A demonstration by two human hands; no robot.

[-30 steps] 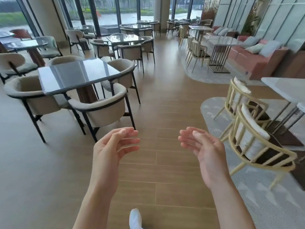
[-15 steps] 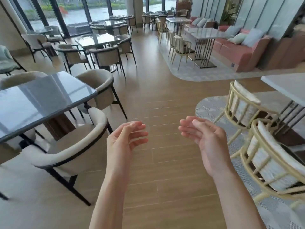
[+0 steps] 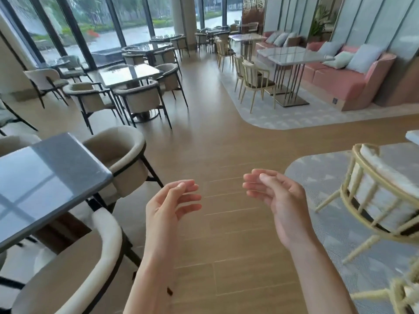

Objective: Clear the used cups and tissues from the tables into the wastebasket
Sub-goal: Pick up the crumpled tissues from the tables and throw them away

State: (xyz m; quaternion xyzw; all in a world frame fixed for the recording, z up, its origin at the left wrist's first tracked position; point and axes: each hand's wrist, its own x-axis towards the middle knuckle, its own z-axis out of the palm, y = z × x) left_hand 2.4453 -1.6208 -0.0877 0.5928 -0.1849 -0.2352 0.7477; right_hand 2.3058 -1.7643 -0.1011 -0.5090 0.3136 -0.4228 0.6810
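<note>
My left hand (image 3: 170,205) and my right hand (image 3: 276,198) hang in front of me over the wooden floor, palms facing each other, fingers loosely curled, holding nothing. A grey glossy table (image 3: 45,177) stands at my left, its top bare as far as I see. Further on is another dark table (image 3: 129,74) and a white marble table (image 3: 292,54) by the sofa. No cups, tissues or wastebasket show in this view.
Beige armchairs (image 3: 122,159) ring the grey table, one (image 3: 74,275) close at my lower left. A cream wooden chair (image 3: 383,196) stands on a grey rug at my right. A pink sofa (image 3: 353,82) lines the right wall. A wooden aisle (image 3: 215,137) runs ahead.
The view has moved forward and turned right along the aisle; the grey table has slid to my left and closer. Both hands stay raised and empty in the same pose.
</note>
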